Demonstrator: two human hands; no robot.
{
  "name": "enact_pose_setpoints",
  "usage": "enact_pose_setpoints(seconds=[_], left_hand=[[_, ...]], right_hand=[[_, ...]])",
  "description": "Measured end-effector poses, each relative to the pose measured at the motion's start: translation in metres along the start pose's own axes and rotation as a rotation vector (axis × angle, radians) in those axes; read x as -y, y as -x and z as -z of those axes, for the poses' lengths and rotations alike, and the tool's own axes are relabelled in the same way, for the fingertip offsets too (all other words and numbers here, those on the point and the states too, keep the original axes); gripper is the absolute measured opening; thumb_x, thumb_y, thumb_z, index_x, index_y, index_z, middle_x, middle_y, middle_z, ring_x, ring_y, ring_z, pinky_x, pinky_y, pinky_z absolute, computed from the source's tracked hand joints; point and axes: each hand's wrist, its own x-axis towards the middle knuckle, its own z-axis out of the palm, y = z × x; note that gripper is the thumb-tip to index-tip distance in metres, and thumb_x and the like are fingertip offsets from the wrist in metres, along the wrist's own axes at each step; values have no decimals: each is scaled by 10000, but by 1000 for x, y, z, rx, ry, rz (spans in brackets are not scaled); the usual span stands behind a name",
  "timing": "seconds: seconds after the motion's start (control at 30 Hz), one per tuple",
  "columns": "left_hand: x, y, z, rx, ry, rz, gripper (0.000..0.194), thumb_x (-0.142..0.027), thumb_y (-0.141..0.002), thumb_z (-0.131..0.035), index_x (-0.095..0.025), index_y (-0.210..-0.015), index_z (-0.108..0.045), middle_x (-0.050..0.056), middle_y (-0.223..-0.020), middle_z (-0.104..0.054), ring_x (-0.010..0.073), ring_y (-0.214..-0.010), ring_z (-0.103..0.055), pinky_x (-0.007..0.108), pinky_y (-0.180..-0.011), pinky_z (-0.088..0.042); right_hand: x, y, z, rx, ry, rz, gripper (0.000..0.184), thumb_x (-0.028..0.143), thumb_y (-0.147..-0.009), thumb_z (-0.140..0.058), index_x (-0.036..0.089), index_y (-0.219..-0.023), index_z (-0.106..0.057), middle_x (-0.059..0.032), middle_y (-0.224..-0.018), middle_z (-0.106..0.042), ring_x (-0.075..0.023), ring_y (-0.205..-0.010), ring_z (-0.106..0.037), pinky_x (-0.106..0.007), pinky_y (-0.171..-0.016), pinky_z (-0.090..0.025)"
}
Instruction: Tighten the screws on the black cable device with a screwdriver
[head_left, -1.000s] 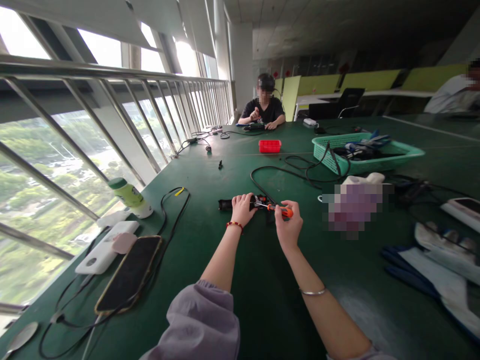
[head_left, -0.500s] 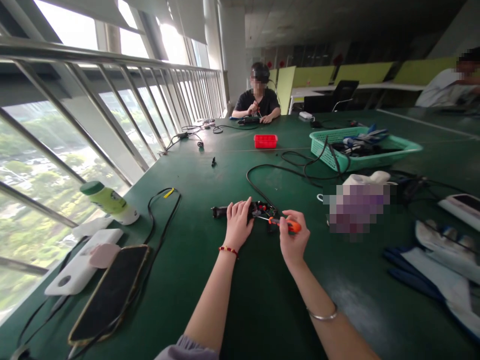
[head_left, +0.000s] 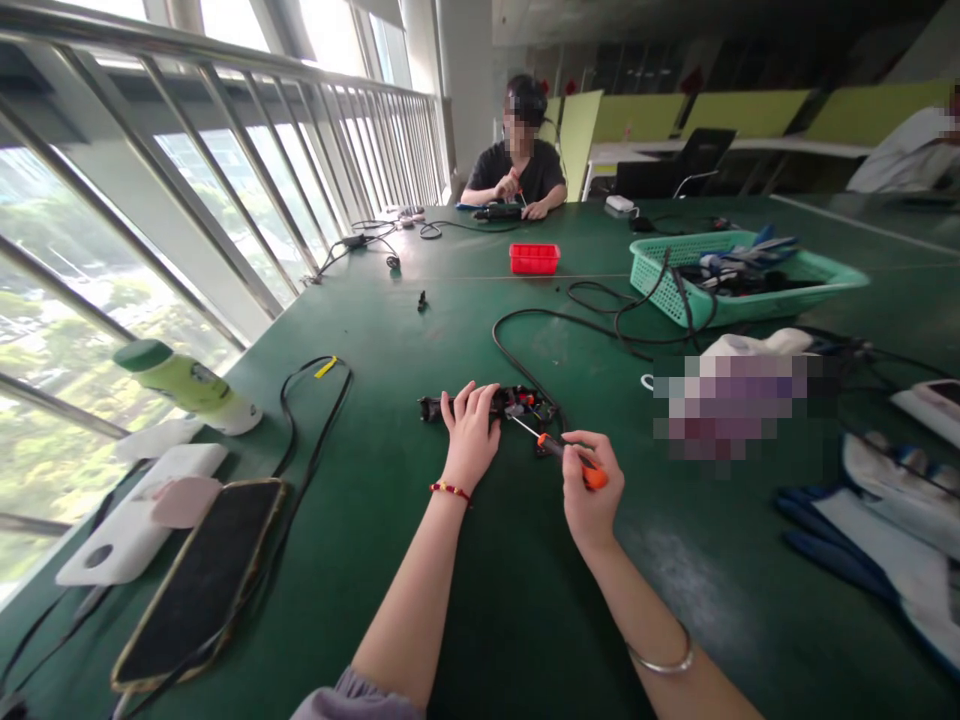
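Observation:
A black corded power tool (head_left: 433,409) lies on the green table, its right part uncovered so that small red parts and wires show. My left hand (head_left: 471,435) is laid over its middle, the fingers curved across the body and hiding part of it. In my right hand (head_left: 592,505) is a screwdriver (head_left: 594,473) with an orange and black handle, gripped from the side. Its thin shaft points up and left, the tip at the uncovered part of the tool; whether it touches a screw I cannot tell.
A black cord (head_left: 499,325) runs from the tool toward a green basket (head_left: 679,290). Beyond stands a red box (head_left: 534,260); a person (head_left: 517,165) sits at the far end. At left are a phone (head_left: 199,580), power bank (head_left: 142,525) and bottle (head_left: 187,385); gloves (head_left: 862,540) lie right.
The screwdriver handle has swung lower and to the right, so the shaft slants more steeply. My left hand stays on the power tool, its fingers more spread. The camera view has shifted.

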Motion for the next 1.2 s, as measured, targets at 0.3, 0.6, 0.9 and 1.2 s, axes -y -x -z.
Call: enact_pose_setpoints(seconds=[0.3, 0.6, 0.9, 1.2], left_hand=[[2, 0, -3, 0, 9, 1, 524, -192, -832, -501, -217, -1336, -357, 84, -1307, -544, 258, -1293, -402, 542, -1146, -103], [4, -6, -6, 21, -79, -12, 515, -199, -818, -510, -156, -1321, -407, 109, -1310, -538, 265, -1286, -407, 521, -1153, -116], [0, -7, -5, 4, -144, 1, 528, -205, -813, -492, -132, -1332, -424, 112, -1299, -543, 269, -1266, -417, 514, -1155, -138], [-3, -7, -6, -13, -204, 9, 539, -199, -808, -483, -91, -1334, -433, 122, -1300, -535, 284, -1257, -416, 510, -1151, -166]], right_hand=[[-1, 1, -2, -12, -94, 52, 222, 222, -784, -541, 209, -1002, -500, 27, -722, -513, -105, -580, -520, -237, -520, -452], [-3, -2, -6, 12, -155, -166, 144, 297, -811, -557, 197, -911, -529, 56, -624, -503, -74, -454, -472, -203, -428, -382], [6, -42, 1, 282, -104, 79, 71, 220, -776, -548, 194, -710, -554, 45, -585, -496, -81, -487, -456, -221, -481, -377], [19, -72, 2, 339, 35, 30, 177, 309, -833, -481, 189, -800, -607, 39, -559, -523, -100, -473, -475, -229, -483, -368]])
